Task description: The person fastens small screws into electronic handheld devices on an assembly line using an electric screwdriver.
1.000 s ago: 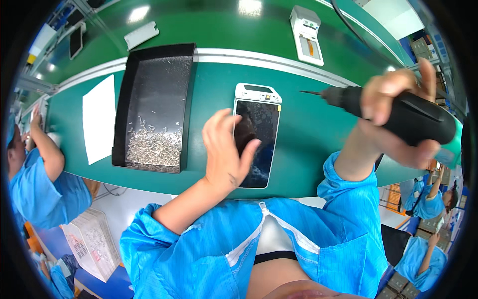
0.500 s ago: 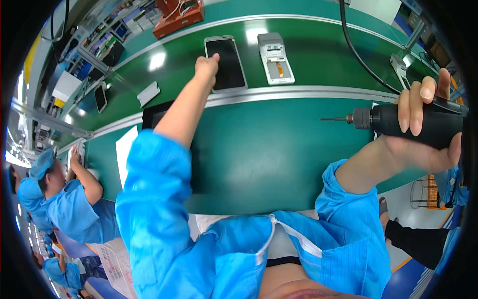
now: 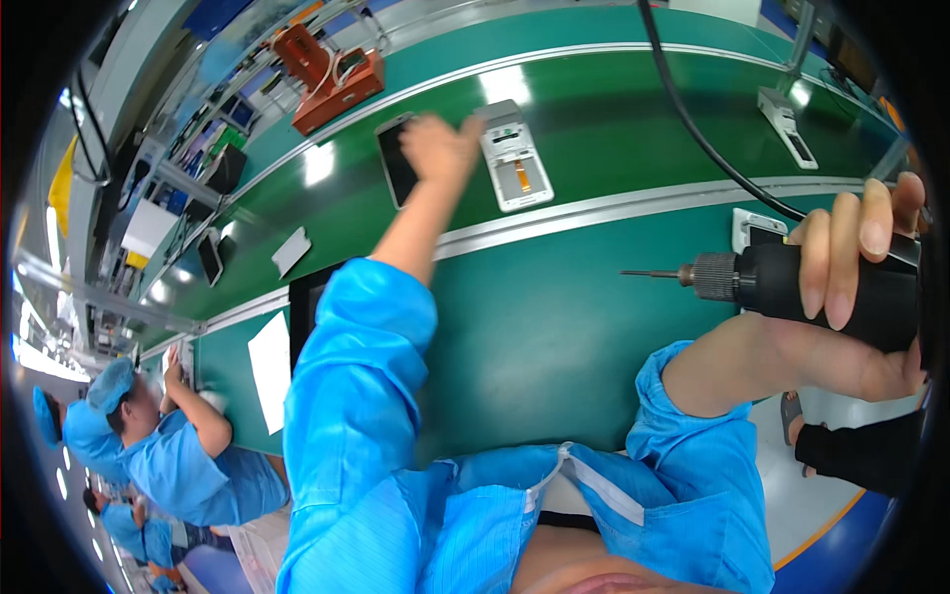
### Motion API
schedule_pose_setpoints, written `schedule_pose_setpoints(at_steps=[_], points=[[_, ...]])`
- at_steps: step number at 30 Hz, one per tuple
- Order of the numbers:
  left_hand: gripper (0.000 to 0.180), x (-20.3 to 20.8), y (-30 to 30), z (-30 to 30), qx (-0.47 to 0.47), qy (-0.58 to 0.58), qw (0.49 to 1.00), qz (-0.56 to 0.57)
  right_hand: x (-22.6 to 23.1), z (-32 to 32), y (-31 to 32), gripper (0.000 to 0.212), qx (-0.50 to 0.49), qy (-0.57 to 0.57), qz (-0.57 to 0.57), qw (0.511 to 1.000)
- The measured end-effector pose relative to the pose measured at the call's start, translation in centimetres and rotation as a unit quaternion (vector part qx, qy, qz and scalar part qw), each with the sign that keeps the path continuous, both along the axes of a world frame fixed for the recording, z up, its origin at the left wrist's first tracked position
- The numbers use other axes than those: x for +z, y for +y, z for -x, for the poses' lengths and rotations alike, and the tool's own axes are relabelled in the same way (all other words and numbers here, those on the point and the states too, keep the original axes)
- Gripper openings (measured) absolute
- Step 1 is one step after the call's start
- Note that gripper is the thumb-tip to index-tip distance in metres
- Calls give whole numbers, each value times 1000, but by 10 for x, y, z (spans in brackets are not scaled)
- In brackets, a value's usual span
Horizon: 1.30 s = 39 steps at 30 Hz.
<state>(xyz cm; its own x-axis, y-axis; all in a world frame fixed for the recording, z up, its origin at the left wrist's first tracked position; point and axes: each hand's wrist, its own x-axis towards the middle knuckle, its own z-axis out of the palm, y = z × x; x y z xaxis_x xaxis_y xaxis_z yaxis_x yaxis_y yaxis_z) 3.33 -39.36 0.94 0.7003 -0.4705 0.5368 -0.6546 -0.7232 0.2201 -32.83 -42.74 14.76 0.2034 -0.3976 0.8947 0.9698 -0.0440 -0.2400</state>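
My right hand [image 3: 841, 287] is wrapped around a black electric screwdriver [image 3: 792, 287], its thin bit pointing left above the bench. My left hand [image 3: 440, 150], slightly blurred, reaches to the far green strip with fingers apart and nothing visible in them. It covers part of a dark-screened, tablet-like device [image 3: 394, 163] lying there. Just to the right of its fingers lies a white handheld device housing [image 3: 507, 153], its inside exposed, with an orange flex cable [image 3: 522, 176]. Whether the fingers touch the housing I cannot tell.
Other white devices lie at far right [image 3: 789, 129] and beside the screwdriver [image 3: 757, 230]. A black cable [image 3: 683, 109] hangs across the right. At left are a white plate [image 3: 291, 251], a phone-like device [image 3: 210, 257] and paper [image 3: 269, 371]. A co-worker [image 3: 188, 445] sits at far left.
My left hand has left the tablet-like device and moved right toward the white housing. The view has shifted. My right hand keeps hold of the screwdriver.
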Motion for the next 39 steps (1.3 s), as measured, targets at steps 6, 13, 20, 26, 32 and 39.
schedule_pose_setpoints(at_steps=[6,13,20,26,32,39], points=[[122,-9,-19,84,-8,218,916,-337,5,-17,17,77,26,-7,24,999],[104,-8,0,45,17,255,920,-297,9,-5,29,75,52,20,-10,998],[60,11,128,109,-300,786,353,409,5,-6,26,70,66,56,1,996],[73,-33,265,222,-326,786,257,458,11,-32,42,69,110,87,25,990],[61,-35,293,239,-211,755,425,451,-4,-75,68,65,184,111,49,975],[58,-1,329,220,-250,249,932,85,-18,-93,95,64,216,165,66,960]])
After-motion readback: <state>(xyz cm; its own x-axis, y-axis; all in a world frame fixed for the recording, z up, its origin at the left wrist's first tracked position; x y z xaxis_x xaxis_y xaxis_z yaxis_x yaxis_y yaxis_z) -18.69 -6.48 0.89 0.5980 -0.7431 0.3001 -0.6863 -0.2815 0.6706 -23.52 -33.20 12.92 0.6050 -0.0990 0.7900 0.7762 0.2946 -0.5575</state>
